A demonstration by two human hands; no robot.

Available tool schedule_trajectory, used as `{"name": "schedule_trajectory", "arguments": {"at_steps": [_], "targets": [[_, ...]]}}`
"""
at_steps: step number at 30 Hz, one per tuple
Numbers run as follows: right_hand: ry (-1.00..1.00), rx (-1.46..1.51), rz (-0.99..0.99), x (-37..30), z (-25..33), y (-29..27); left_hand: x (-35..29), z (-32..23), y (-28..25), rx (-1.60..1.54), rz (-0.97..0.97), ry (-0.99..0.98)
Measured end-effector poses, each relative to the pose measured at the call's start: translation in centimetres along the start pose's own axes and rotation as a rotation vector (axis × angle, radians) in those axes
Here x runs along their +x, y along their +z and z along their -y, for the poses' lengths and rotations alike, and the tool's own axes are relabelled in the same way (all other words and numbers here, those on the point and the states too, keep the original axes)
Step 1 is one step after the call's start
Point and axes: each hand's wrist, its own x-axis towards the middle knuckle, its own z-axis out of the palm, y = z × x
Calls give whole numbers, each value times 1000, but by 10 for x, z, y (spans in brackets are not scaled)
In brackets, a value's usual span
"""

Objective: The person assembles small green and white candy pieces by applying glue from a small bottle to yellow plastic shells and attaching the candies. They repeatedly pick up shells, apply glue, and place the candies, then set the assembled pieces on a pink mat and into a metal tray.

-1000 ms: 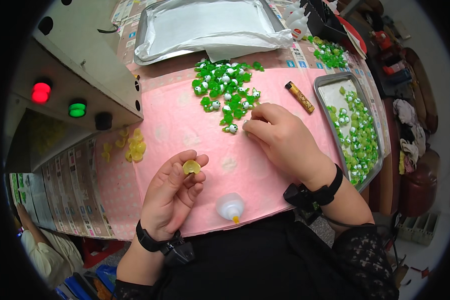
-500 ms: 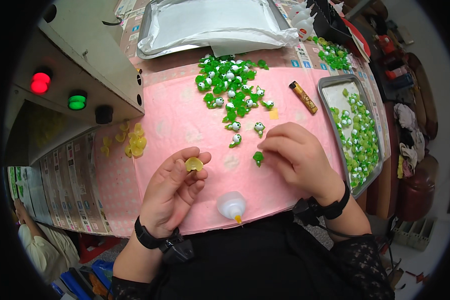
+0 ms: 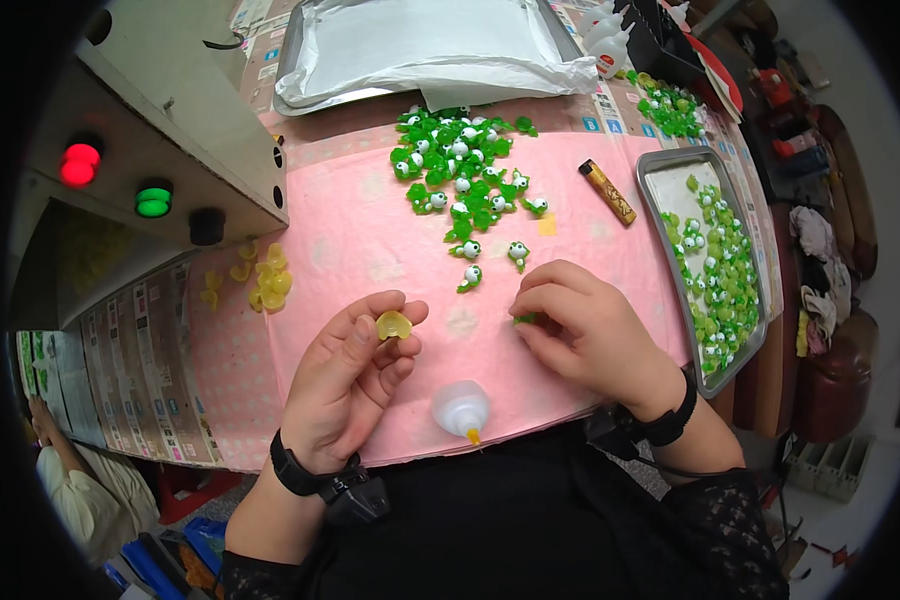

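Observation:
My left hand [image 3: 342, 375] holds a small translucent yellow shell [image 3: 394, 326] between thumb and fingers, its hollow side showing. My right hand [image 3: 595, 330] is closed over a small green figurine [image 3: 525, 319] at the pink sheet; only a sliver of green shows under the fingertips. Between my hands and nearer to me lies a white squeeze bottle [image 3: 460, 407] with a yellow nozzle. Two green-and-white figurines, one of them this figurine [image 3: 471, 277], lie just beyond. Farther off is a heap of similar figurines [image 3: 460, 150].
Yellow shells [image 3: 272, 280] lie at left beside a machine housing [image 3: 190, 120] with red and green lights. A metal tray of green pieces [image 3: 653, 170] stands at right, near a lighter [image 3: 607, 193]. A paper-lined tray [image 3: 420, 50] is at the back.
My right hand has moved down and slightly left, closing its fingers over the green figurine that lay beside it. My left hand has barely shifted, still with the yellow shell.

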Motion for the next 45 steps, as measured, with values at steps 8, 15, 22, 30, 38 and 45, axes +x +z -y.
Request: {"name": "schedule_trajectory", "arguments": {"at_steps": [8, 15, 22, 30, 38, 45], "targets": [[209, 724, -79, -1, 4, 8, 7, 5, 6, 27, 77, -50], [193, 786, -162, 4, 20, 12, 9, 10, 16, 119, 29, -50], [-227, 268, -277, 20, 31, 17, 10, 19, 19, 221, 23, 67], [-345, 156, -277, 25, 27, 24, 9, 21, 21, 242, 22, 147], [-418, -35, -333, 23, 25, 30, 9, 25, 25, 285, -41, 203], [-417, -63, -338, 24, 21, 37, 12, 21, 27, 231, -92, 88]]}}
